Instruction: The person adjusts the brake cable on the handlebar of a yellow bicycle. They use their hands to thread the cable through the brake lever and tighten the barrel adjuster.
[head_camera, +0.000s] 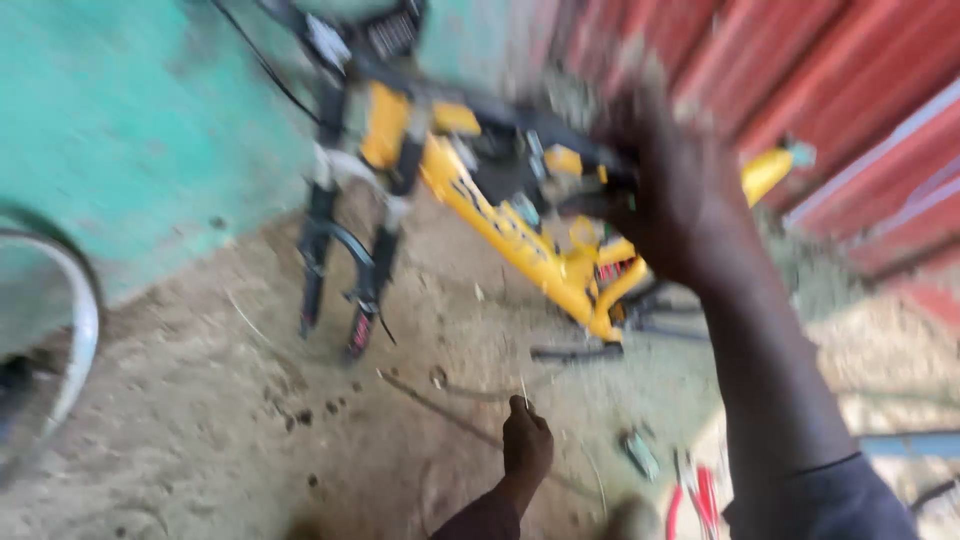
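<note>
Steadying a yellow bicycle frame (520, 235) with the right hand (665, 195) while the left hand (526, 440) pinches a thin wire.

Right hand is closed around the frame's upper end; the frame stands wheel-less on its black suspension fork (345, 265), so it could tip sideways if that grip slackens. Loose dirt floor (200, 400) offers poor footing. Turquoise wall (120, 130) left, red corrugated sheeting (850, 90) right, red-handled pliers (695, 495) lying nearby.

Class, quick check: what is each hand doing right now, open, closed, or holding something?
Left hand: closed around a thin wire.
Right hand: gripping the yellow bicycle frame; blur hides the exact grip.
</note>
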